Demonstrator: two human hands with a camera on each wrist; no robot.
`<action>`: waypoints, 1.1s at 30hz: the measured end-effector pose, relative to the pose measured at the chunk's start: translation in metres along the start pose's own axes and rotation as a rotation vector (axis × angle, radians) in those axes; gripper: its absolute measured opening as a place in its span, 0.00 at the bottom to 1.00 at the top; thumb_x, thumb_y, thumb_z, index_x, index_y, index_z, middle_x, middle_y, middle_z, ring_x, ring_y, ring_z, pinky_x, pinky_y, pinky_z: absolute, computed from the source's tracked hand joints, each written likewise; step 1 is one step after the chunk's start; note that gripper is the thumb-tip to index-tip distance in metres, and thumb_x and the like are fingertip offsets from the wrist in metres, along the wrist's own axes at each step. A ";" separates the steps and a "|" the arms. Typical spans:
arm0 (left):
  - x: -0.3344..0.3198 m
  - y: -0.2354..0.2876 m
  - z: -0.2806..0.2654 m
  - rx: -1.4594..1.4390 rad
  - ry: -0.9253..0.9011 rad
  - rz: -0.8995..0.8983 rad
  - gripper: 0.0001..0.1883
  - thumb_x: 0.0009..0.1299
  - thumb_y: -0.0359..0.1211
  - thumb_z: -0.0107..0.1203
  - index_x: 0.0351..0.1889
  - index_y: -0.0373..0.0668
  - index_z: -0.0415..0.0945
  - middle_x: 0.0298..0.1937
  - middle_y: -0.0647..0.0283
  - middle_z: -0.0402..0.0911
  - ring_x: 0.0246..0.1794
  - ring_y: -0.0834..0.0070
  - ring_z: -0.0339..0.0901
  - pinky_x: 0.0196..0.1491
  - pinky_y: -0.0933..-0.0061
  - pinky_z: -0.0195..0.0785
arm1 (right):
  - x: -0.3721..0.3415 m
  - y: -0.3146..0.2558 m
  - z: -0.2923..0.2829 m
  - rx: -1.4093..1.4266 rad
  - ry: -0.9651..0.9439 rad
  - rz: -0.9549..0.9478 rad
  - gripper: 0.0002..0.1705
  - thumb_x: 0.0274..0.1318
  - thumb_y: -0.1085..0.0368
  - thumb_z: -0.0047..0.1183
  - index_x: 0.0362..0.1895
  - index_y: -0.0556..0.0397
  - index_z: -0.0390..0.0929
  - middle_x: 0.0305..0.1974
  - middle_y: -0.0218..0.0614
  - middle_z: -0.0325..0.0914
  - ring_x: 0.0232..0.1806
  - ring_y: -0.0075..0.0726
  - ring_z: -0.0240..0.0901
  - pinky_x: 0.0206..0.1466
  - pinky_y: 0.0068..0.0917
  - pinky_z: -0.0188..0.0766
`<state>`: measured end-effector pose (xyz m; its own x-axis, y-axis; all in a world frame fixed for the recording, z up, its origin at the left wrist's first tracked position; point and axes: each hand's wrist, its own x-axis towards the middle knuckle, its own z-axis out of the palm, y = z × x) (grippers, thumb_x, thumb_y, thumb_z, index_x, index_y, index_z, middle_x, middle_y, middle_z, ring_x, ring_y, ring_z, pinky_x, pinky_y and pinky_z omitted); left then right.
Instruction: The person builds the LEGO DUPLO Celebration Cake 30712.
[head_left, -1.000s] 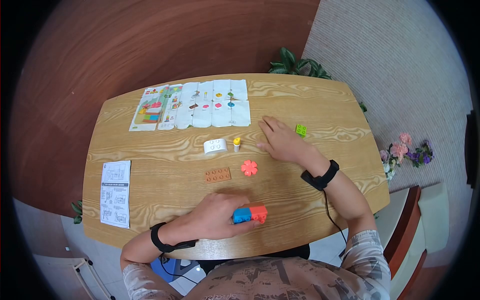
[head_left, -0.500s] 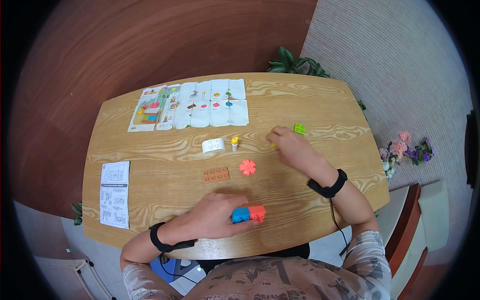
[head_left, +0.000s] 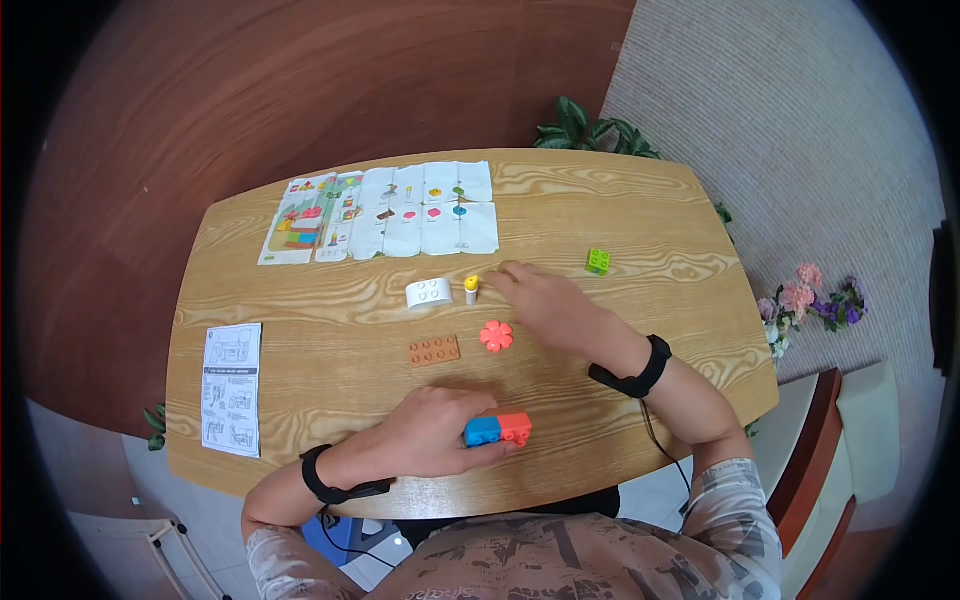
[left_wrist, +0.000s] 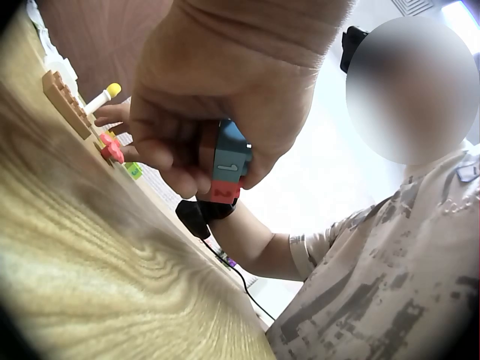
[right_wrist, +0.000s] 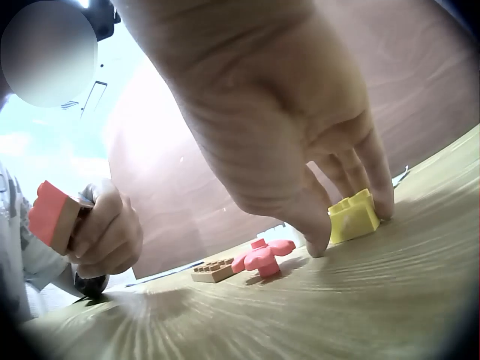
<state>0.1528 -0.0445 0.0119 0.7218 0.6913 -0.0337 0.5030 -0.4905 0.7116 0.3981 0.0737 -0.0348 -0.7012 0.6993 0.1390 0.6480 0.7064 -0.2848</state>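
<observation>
My left hand (head_left: 430, 432) grips a blue brick (head_left: 481, 431) and a red brick (head_left: 515, 428) set side by side, near the front edge of the table. A brown face (right_wrist: 66, 226) shows against the red one in the right wrist view. Farther out, my right hand (head_left: 548, 312) pinches a yellow brick (right_wrist: 355, 217) between thumb and fingers, low at the tabletop; the hand hides that brick in the head view. Just left of those fingertips stands a candle piece (head_left: 472, 290) with a yellow flame. A coral flower piece (head_left: 496, 336) lies nearer me.
A white curved brick (head_left: 429, 293) and a brown studded plate (head_left: 434, 350) lie left of the flower. One green brick (head_left: 598, 261) sits to the right. Unfolded picture instructions (head_left: 400, 215) lie at the back, and a printed leaflet (head_left: 231, 390) at the left.
My right hand first lay spread right of the candle, then curled its fingers round the yellow brick and has moved left with it, close to the candle. The left hand holds still.
</observation>
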 end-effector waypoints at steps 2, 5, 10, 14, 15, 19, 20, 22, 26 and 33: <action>0.000 0.000 0.000 -0.001 0.003 0.004 0.22 0.72 0.49 0.69 0.34 0.39 0.78 0.30 0.50 0.84 0.33 0.47 0.84 0.38 0.49 0.76 | 0.006 -0.003 0.002 -0.022 0.005 -0.010 0.36 0.57 0.76 0.62 0.72 0.57 0.71 0.63 0.50 0.76 0.65 0.58 0.77 0.62 0.45 0.80; 0.000 0.000 0.000 -0.003 -0.004 -0.003 0.22 0.72 0.49 0.69 0.34 0.39 0.79 0.30 0.49 0.84 0.34 0.46 0.85 0.38 0.49 0.76 | 0.015 -0.012 0.004 -0.031 -0.003 -0.023 0.33 0.57 0.77 0.58 0.70 0.58 0.72 0.62 0.50 0.77 0.64 0.58 0.77 0.60 0.46 0.81; -0.001 -0.002 0.001 -0.001 0.000 0.001 0.22 0.72 0.50 0.69 0.34 0.39 0.79 0.31 0.49 0.85 0.34 0.46 0.85 0.38 0.49 0.77 | 0.019 -0.025 0.001 -0.036 -0.041 -0.028 0.32 0.56 0.77 0.59 0.67 0.59 0.73 0.62 0.52 0.77 0.65 0.59 0.77 0.59 0.46 0.82; -0.001 -0.003 0.001 0.005 -0.004 0.000 0.22 0.72 0.50 0.69 0.34 0.39 0.80 0.30 0.49 0.85 0.33 0.46 0.85 0.37 0.50 0.77 | 0.015 -0.031 -0.009 -0.005 -0.108 -0.011 0.33 0.54 0.76 0.61 0.66 0.60 0.73 0.61 0.53 0.77 0.65 0.59 0.76 0.59 0.47 0.81; 0.000 -0.003 0.002 0.002 -0.004 0.001 0.22 0.72 0.50 0.69 0.34 0.39 0.80 0.30 0.49 0.85 0.33 0.46 0.85 0.37 0.50 0.77 | 0.013 -0.032 -0.012 0.004 -0.124 -0.006 0.33 0.53 0.76 0.62 0.66 0.60 0.73 0.61 0.53 0.76 0.66 0.59 0.76 0.59 0.48 0.81; 0.001 -0.004 0.003 -0.015 -0.008 0.002 0.23 0.72 0.51 0.69 0.34 0.39 0.80 0.29 0.49 0.85 0.32 0.46 0.85 0.37 0.50 0.77 | 0.003 -0.026 -0.009 -0.015 -0.133 -0.047 0.35 0.50 0.77 0.64 0.66 0.61 0.73 0.65 0.54 0.74 0.68 0.61 0.74 0.61 0.48 0.80; 0.001 -0.004 0.003 -0.010 -0.017 -0.002 0.23 0.72 0.51 0.69 0.34 0.39 0.80 0.29 0.49 0.85 0.33 0.46 0.85 0.37 0.50 0.77 | 0.003 -0.028 -0.011 -0.012 -0.158 -0.036 0.36 0.50 0.77 0.64 0.66 0.61 0.73 0.66 0.54 0.73 0.68 0.61 0.74 0.62 0.48 0.80; 0.001 -0.004 0.003 0.003 -0.033 -0.010 0.23 0.72 0.52 0.68 0.35 0.39 0.80 0.30 0.49 0.85 0.33 0.46 0.85 0.37 0.49 0.77 | 0.001 -0.029 -0.011 -0.014 -0.189 -0.031 0.36 0.49 0.78 0.64 0.67 0.61 0.73 0.68 0.55 0.72 0.69 0.61 0.73 0.63 0.48 0.80; 0.001 -0.002 0.002 -0.007 -0.033 -0.023 0.24 0.72 0.52 0.68 0.35 0.39 0.80 0.30 0.49 0.85 0.34 0.46 0.85 0.38 0.49 0.76 | -0.008 -0.032 -0.014 0.010 -0.218 -0.038 0.36 0.49 0.77 0.66 0.67 0.58 0.75 0.70 0.55 0.72 0.69 0.61 0.74 0.63 0.47 0.80; 0.003 -0.006 0.003 -0.005 -0.051 -0.035 0.24 0.73 0.52 0.68 0.35 0.39 0.79 0.31 0.49 0.85 0.35 0.46 0.85 0.39 0.49 0.76 | -0.017 -0.033 -0.004 0.072 -0.102 -0.107 0.29 0.53 0.71 0.70 0.60 0.55 0.80 0.65 0.52 0.75 0.64 0.60 0.77 0.59 0.45 0.82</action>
<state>0.1534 -0.0409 0.0059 0.7270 0.6800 -0.0946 0.5262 -0.4633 0.7130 0.3898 0.0386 -0.0236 -0.7940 0.6031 0.0766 0.5474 0.7640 -0.3416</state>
